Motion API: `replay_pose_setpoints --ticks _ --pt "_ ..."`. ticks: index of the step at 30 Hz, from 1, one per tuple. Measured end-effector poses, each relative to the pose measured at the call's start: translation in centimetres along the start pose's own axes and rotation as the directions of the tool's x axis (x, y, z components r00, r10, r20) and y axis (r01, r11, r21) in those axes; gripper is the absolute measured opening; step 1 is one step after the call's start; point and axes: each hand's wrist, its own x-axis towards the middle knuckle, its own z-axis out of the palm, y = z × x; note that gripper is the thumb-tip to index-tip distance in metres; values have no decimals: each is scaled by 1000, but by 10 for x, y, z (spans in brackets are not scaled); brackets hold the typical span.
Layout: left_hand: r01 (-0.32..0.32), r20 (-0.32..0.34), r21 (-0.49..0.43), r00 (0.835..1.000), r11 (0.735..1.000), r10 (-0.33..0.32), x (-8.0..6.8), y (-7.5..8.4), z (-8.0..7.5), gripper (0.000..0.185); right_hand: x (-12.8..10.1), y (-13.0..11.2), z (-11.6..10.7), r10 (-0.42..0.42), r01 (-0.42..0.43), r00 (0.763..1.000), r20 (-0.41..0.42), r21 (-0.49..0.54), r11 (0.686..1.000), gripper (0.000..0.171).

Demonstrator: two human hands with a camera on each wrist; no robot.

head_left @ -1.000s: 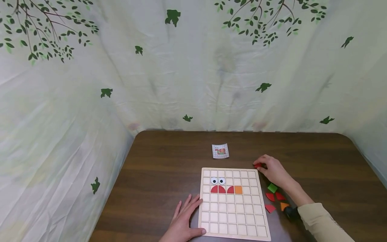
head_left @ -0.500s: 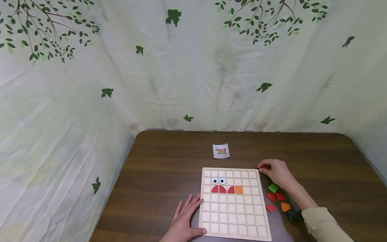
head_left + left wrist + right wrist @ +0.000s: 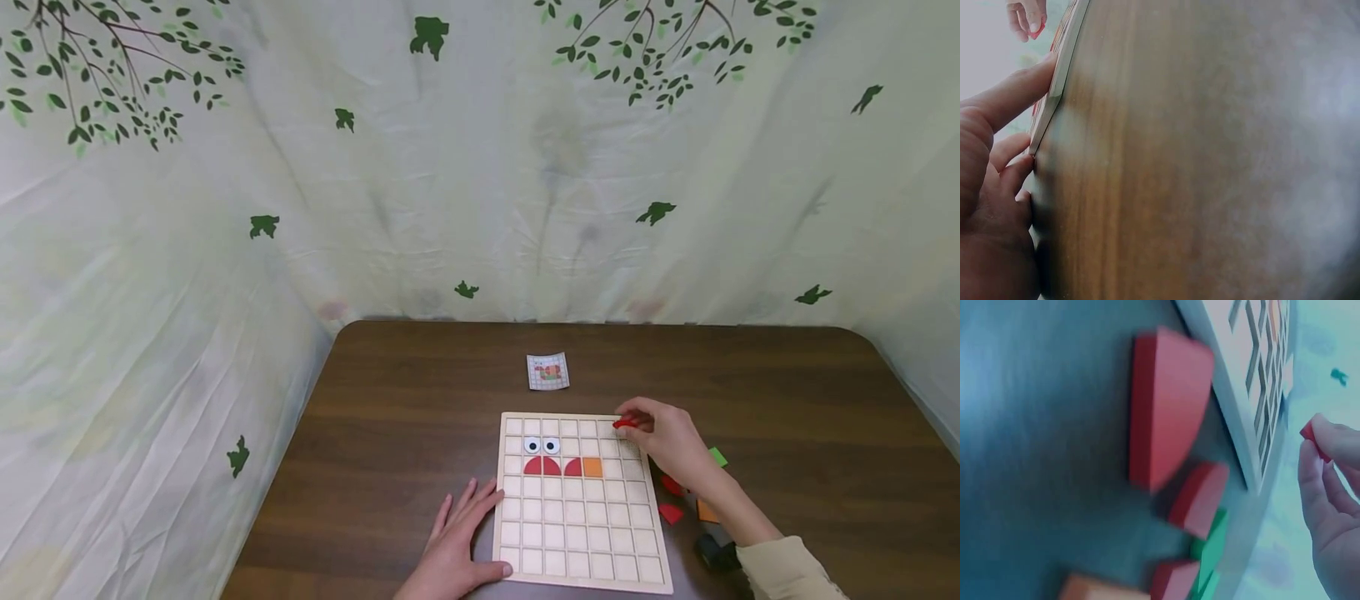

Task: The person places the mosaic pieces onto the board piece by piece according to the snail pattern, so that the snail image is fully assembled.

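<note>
- The right hand (image 3: 667, 437) sits right of centre in the lower half of the head view, over the upper right corner of the board (image 3: 581, 533).
- Its fingertips pinch a small red piece (image 3: 624, 423) narrowly, held just above the board's top rows.
- The left hand (image 3: 457, 546) lies flat at the bottom of the head view, fingers spread and straight, with the thumb touching the board's lower left edge.
- On the board, two eyes (image 3: 542, 446) sit above red half-rounds (image 3: 551, 467) and an orange square (image 3: 592, 467).
- Loose pieces (image 3: 671, 512) lie on the table (image 3: 405, 417) just right of the board.
- A small card (image 3: 548, 372) lies above the board, apart from it.
</note>
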Motion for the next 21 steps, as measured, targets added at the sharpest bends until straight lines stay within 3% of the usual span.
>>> replay_pose_setpoints --ticks 8,21 --pt "34 11 0 999 999 -34 1 3 -2 86 -3 -14 16 86 -85 996 4 132 988 29" --pt "12 0 -13 1000 1000 -12 -1 5 -3 86 -7 -27 29 132 -134 991 24 194 972 26"
